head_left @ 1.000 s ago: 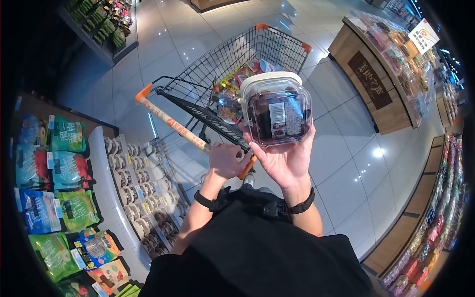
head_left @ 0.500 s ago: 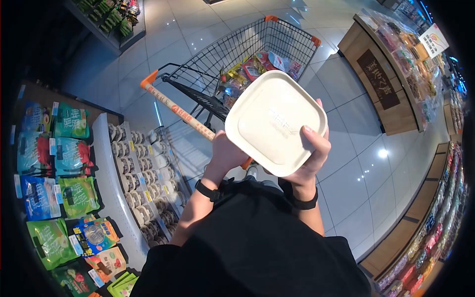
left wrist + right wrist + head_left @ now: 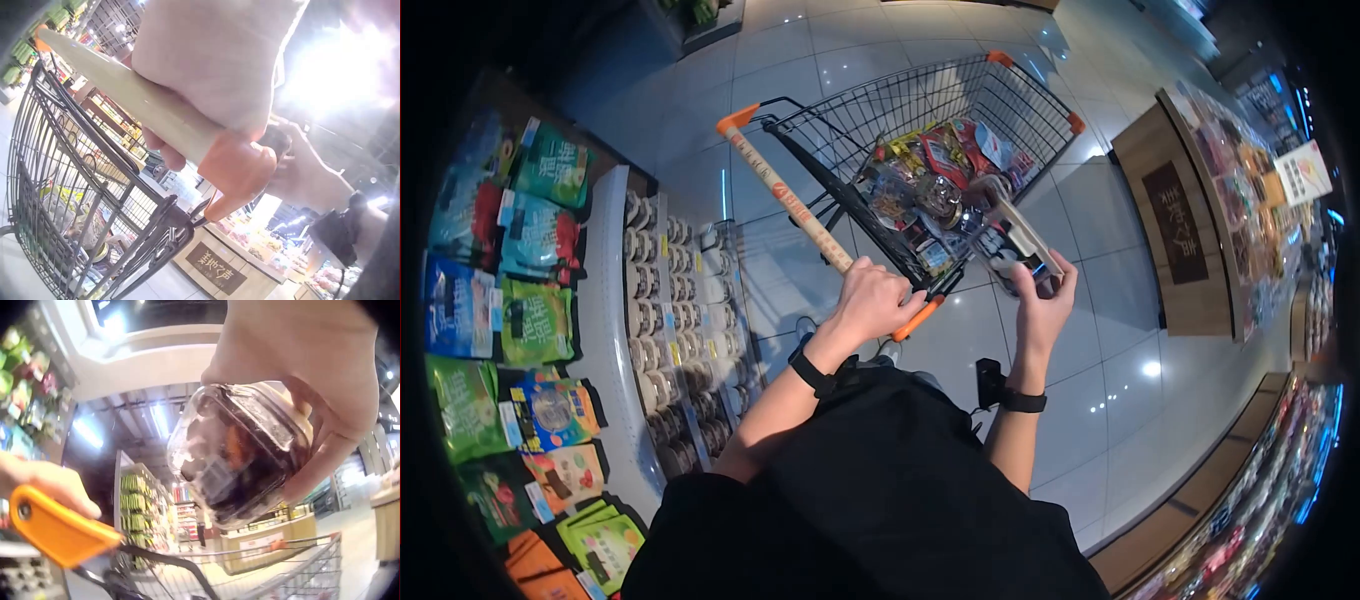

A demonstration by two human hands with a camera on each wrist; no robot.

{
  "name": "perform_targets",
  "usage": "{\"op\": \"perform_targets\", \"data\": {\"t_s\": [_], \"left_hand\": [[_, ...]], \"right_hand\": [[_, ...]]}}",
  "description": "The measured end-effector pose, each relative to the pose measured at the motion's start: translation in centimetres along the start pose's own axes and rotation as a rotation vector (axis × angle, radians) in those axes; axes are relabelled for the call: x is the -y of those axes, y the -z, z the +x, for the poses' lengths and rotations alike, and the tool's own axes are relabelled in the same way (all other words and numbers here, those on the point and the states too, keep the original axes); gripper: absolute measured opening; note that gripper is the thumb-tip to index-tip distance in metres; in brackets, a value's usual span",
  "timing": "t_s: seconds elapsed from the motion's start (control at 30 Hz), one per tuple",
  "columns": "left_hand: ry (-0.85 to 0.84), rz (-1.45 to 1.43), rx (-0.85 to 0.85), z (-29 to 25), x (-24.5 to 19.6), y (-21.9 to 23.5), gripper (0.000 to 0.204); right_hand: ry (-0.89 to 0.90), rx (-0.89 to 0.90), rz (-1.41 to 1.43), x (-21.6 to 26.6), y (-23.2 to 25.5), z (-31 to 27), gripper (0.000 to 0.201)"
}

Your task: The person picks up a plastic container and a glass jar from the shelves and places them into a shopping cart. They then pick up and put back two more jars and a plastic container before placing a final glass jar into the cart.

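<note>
My right hand (image 3: 1045,300) grips a clear plastic tub (image 3: 240,456) by its edge. Dark contents show through the tub's wall, and its cream lid (image 3: 1030,240) faces sideways, with the tub tilted over the near end of the shopping cart (image 3: 845,185). My left hand (image 3: 870,300) holds the cart's pale handle (image 3: 795,212) near its orange end cap (image 3: 237,172); in the left wrist view the fingertips (image 3: 172,156) curl beneath the bar. Several packets and clear containers (image 3: 940,195) lie in the cart's basket, close to the tub.
At left, a shelf rack (image 3: 610,290) holds rows of lidded tubs, beside hanging snack bags (image 3: 540,320). A wooden display counter (image 3: 1135,170) heaped with packaged goods stands at right. Tiled floor (image 3: 1120,345) runs between them, with more wrapped goods (image 3: 1220,540) at lower right.
My right hand has turned the tub from showing its base, then its lid, to a sideways tilt and brought it lower over the cart. The left hand stays on the handle.
</note>
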State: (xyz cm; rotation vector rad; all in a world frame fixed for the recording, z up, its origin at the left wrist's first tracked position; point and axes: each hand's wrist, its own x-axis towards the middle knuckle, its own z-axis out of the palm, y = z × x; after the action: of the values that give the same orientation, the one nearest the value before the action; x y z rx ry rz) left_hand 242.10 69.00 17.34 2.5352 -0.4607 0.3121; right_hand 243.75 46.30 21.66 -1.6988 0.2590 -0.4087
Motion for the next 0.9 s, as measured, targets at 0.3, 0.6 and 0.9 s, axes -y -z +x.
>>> {"op": "perform_targets", "data": {"t_s": [0.3,0.6,0.9], "left_hand": [[-0.061,0.015,0.056,-0.9,-0.8,0.2,0.039],[-0.145,0.047,0.099,-3.3,-0.4,1.6,0.034],[-0.096,-0.074,0.163,-5.1,0.1,3.7,0.036]], "right_hand": [[0.025,0.310,-0.322,-1.4,-1.1,1.8,0.064],[0.239,0.594,-0.675,-6.1,-6.1,10.9,0.096],[-0.235,0.783,-0.737,-13.3,-14.1,20.2,0.087]]}}
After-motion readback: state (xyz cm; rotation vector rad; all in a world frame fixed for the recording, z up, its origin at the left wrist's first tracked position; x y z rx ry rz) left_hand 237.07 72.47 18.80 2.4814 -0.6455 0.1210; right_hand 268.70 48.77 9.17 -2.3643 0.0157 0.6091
